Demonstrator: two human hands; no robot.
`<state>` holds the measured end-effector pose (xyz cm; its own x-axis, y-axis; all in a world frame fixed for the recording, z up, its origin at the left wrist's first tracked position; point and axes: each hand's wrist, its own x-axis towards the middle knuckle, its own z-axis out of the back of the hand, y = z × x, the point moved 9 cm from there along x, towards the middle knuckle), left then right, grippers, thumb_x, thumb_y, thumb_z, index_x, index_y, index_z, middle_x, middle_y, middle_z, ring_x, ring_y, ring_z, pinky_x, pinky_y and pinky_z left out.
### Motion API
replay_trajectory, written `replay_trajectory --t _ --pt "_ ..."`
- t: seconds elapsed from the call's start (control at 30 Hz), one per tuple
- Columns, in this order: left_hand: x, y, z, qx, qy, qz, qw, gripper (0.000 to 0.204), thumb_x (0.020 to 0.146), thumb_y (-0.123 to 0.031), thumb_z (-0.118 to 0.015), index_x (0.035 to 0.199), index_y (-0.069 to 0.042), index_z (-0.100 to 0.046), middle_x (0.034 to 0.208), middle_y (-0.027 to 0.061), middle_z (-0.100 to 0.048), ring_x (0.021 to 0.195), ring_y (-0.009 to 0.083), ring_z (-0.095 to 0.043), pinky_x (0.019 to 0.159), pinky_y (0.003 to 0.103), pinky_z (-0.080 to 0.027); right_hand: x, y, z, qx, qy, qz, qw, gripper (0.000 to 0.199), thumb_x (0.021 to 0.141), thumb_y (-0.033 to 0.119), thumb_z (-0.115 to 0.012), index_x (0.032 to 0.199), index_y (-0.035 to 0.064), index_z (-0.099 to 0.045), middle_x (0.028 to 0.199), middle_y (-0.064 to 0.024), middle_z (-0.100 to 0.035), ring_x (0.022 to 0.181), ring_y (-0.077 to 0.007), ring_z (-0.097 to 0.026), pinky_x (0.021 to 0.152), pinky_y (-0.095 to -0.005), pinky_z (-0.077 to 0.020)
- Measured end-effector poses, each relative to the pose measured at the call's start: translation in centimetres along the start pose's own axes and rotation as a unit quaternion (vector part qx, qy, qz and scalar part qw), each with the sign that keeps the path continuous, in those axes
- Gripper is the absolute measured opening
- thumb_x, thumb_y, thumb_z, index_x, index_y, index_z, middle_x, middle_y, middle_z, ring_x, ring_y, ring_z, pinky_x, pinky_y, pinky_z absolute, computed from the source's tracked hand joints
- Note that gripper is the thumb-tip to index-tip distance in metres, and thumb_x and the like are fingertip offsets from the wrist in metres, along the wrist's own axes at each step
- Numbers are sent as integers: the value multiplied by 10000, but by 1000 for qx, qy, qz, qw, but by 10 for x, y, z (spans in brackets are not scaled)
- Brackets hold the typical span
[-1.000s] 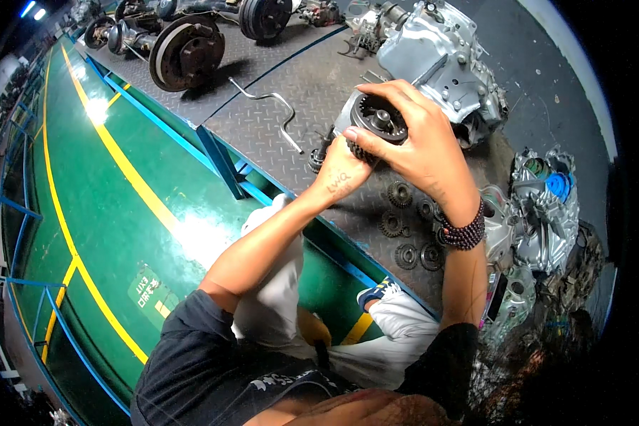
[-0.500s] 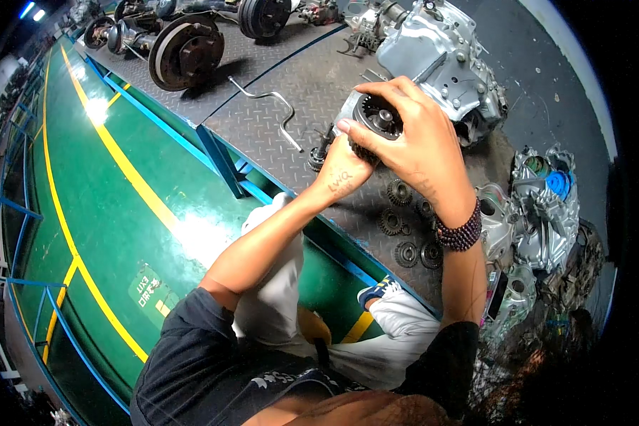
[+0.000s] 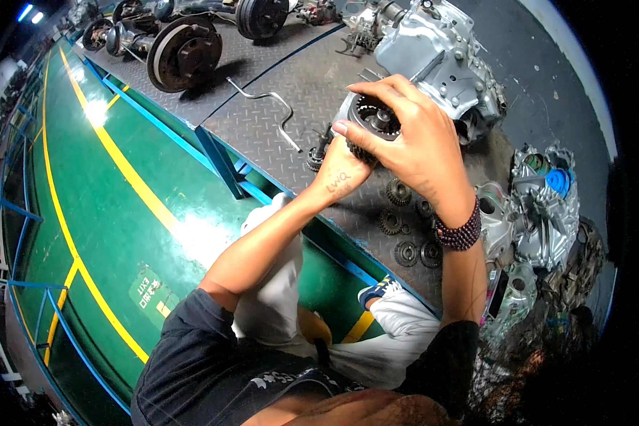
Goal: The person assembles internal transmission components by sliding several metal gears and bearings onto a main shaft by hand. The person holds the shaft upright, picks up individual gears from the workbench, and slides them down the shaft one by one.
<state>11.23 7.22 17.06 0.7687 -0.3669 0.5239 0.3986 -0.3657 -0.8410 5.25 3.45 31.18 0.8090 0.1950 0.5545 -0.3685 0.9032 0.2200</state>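
Note:
A dark toothed gear [image 3: 364, 106] with a ring of inner teeth sits around the end of a steel shaft [image 3: 382, 118], held above the metal bench. My right hand [image 3: 427, 135] is curled over it, with the thumb on the near rim and the fingers across the far rim. My left hand [image 3: 346, 169] is closed beneath the gear, supporting the shaft; most of its fingers are hidden by the gear and my right hand. Below my hands, several loose gears [image 3: 390, 221] lie on the bench. Beside my left wrist is another small gear part [image 3: 317, 157].
A large silver gearbox housing [image 3: 433, 53] stands just beyond my hands. More open castings [image 3: 547, 213] lie to the right. A bent metal rod [image 3: 280, 113] rests on the tread-plate bench [image 3: 245, 85]; axles with brake drums [image 3: 184, 55] are at far left. Blue bench frame [image 3: 220, 160].
Both hands keep their hold and have barely moved. The gear is tipped slightly, and its inner teeth show a little more.

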Motion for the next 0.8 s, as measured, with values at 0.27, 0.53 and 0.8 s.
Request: replay_trajectory --t 0.27,0.53,0.8 --pt "-3 15 0 20 13 52 998 370 940 -61 -609 1302 17 -604 1234 136 -686 1167 211 -636 1023 370 -495 -1 -2 1 6 8 13 1000 455 869 470 -757 1126 95 -739 1090 -116 -704 959 -340 -708 829 -417 -567" --pt "-5 11 -1 -7 24 40 999 345 952 -96 -618 1280 10 -627 1218 115 -697 1123 189 -640 996 356 -505 -5 -5 2 85 16 62 994 454 868 411 -765 1191 94 -722 1134 -125 -696 1027 -342 -693 897 -405 -553" --pt "-2 7 2 10 18 33 999 337 966 -126 -630 1275 9 -627 1211 104 -701 1117 187 -643 984 359 -512 -5 -7 -3 84 9 66 994 450 887 393 -753 1222 94 -715 1182 -132 -676 1052 -346 -679 916 -402 -545"
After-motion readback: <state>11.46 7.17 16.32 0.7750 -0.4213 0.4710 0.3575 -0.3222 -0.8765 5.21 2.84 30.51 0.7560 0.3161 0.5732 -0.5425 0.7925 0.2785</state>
